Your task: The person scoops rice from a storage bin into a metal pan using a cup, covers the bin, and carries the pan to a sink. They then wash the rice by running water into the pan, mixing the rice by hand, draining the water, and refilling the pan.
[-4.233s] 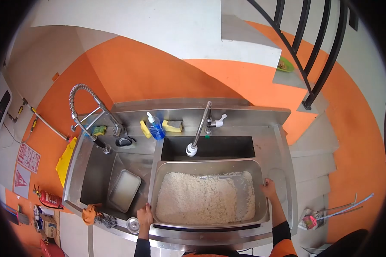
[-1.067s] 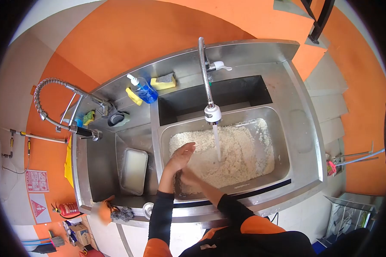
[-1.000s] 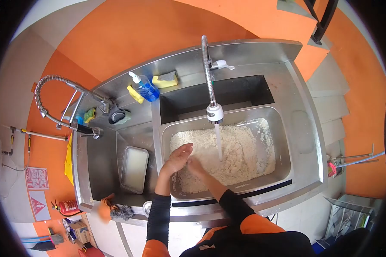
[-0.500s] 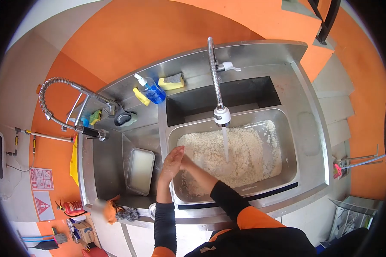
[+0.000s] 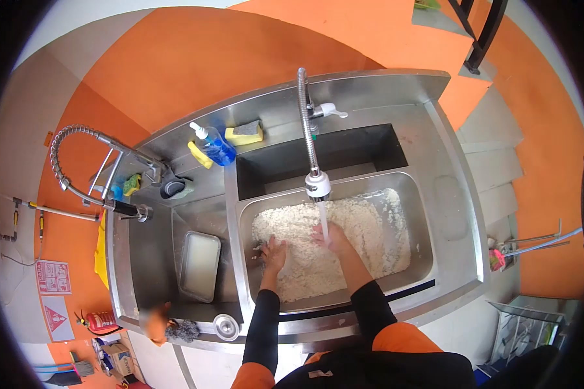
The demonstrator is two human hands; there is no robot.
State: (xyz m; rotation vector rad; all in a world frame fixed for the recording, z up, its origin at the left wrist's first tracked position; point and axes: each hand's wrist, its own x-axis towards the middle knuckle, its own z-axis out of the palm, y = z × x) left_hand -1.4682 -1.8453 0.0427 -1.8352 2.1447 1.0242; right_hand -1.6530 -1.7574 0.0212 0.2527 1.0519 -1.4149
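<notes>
A large steel pan [image 5: 425,254] rests over the sink and holds a bed of wet white grains that look like rice [image 5: 305,275]. Water [image 5: 322,212] runs down from the white head of a flexible tap [image 5: 317,186]. My right hand [image 5: 333,240] is in this stream, low over the grains, fingers apart and holding nothing. On the left, my left hand [image 5: 274,255] is at the pan's inner left side with its fingers spread, nothing held. Whether the fingertips touch the grains is hard to tell.
A rectangular tray [image 5: 200,267] of cloudy liquid lies in the left basin. Behind stand a blue soap bottle [image 5: 218,149] and a sponge [image 5: 244,133]. A spring tap [image 5: 61,155] arches at far left. A round metal lid or strainer [image 5: 226,327] sits on the front edge.
My hands were together above the pan's left edge; now they are apart. The right has moved right into the water, the left down into the pan. The camera view has shifted slightly.
</notes>
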